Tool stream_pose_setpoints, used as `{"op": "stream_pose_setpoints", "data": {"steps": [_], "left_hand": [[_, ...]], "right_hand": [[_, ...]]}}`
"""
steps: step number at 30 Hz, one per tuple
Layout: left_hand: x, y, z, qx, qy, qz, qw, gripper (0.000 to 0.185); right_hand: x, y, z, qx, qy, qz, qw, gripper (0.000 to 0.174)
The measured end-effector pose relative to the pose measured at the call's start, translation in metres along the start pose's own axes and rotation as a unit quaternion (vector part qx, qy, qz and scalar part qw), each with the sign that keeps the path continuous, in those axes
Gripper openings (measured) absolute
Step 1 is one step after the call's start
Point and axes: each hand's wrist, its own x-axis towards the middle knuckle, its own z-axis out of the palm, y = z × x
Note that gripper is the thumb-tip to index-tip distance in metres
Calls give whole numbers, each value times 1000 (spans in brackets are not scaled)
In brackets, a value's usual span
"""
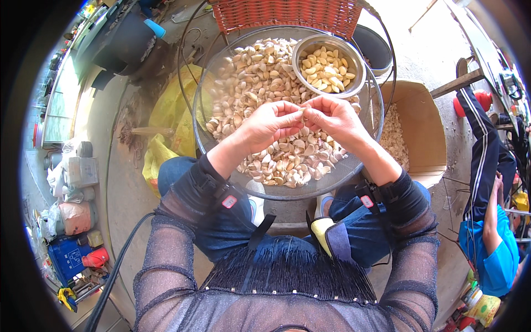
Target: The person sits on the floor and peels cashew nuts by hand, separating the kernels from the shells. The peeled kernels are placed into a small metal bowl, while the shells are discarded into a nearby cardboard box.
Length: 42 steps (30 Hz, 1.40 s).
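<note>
Both my hands meet above a round mesh sieve (286, 195) heaped with unpeeled garlic cloves (265, 83). Between the fingertips of my left hand (269, 123) and my right hand (336, 120) is a small garlic clove (303, 111), mostly covered by the fingers. Each hand pinches it with thumb and forefinger. Just beyond my right hand, a steel bowl (296, 62) rests on the sieve's far right part. Peeled, pale yellow cloves (327, 70) lie in the bowl.
A cardboard box (423, 124) with garlic skins (394, 137) stands right of the sieve, a dark bucket (373, 47) behind it. A red woven chair (286, 16) is at the far side. Yellow sacks (174, 108) lie left. A person in blue (489, 249) sits at far right.
</note>
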Motion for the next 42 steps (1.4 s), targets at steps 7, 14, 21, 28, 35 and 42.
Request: {"op": "stream_pose_setpoints", "data": {"steps": [7, 14, 21, 28, 35, 42], "left_hand": [[-1, -4, 2, 39, -2, 42, 998, 27], [2, -1, -4, 38, 9, 39, 998, 20], [1, 0, -3, -21, 19, 37, 999, 19], [3, -3, -7, 11, 10, 56, 998, 16], [3, -6, -9, 5, -17, 65, 998, 16], [2, -5, -5, -35, -18, 75, 996, 17]], "right_hand": [[-1, -2, 5, -21, 14, -20, 999, 21], [-2, -7, 5, 9, -6, -5, 1000, 25], [-2, -7, 4, 2, 5, -7, 1000, 22], [-2, -6, 7, -28, 20, 0, 999, 18], [-7, -5, 11, -169, 80, -40, 982, 16], [-4, 2, 10, -174, 96, -78, 977, 16]]}}
